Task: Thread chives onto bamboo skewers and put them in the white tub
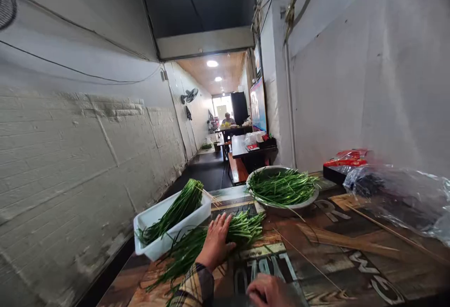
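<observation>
My left hand [217, 240] lies flat with fingers spread on a bundle of long green chives [197, 246] spread across the wooden table [333, 255]. My right hand [270, 292] is at the bottom edge, fingers curled, partly cut off; what it holds, if anything, is hidden. A white plastic tub [154, 246] to the left holds more chives. A metal bowl [281, 204] of cut green stalks stands behind the bundle.
Thin bamboo skewers [383, 229] lie across the table at right. A clear plastic bag [404, 199] and a red packet on a black box [342, 161] sit at the far right. A brick wall runs along the left. A person sits far down the corridor.
</observation>
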Action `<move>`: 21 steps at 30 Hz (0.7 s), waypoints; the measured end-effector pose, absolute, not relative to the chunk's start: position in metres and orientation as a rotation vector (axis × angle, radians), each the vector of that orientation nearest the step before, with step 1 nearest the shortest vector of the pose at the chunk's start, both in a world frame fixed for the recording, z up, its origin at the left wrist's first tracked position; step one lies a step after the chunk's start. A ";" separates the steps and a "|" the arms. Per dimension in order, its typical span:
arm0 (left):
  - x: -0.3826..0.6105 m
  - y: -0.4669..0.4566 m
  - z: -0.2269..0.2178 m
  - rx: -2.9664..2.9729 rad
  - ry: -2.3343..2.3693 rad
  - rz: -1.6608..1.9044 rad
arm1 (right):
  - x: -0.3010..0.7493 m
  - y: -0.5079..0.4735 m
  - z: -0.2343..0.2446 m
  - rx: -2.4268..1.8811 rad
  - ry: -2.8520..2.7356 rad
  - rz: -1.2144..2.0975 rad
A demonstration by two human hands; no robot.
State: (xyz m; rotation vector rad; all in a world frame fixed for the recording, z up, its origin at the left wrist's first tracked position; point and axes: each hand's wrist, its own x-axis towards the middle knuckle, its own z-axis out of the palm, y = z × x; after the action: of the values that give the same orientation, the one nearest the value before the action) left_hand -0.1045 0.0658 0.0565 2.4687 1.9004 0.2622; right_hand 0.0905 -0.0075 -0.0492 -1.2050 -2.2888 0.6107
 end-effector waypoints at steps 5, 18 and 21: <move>-0.114 0.074 0.048 2.417 1.866 0.124 | 0.089 -0.001 -0.054 -1.268 -2.310 0.653; -0.095 0.079 0.073 2.513 1.984 0.606 | 0.090 -0.012 -0.042 -1.239 -2.239 0.605; -0.075 0.070 0.061 2.526 1.903 0.426 | 0.091 -0.008 -0.039 -1.258 -2.306 0.647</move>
State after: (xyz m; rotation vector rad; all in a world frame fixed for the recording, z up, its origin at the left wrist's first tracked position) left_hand -0.0747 0.0699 0.0610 2.5265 1.9028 0.4255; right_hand 0.0914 -0.0079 -0.0387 -1.2578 -2.3062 0.6465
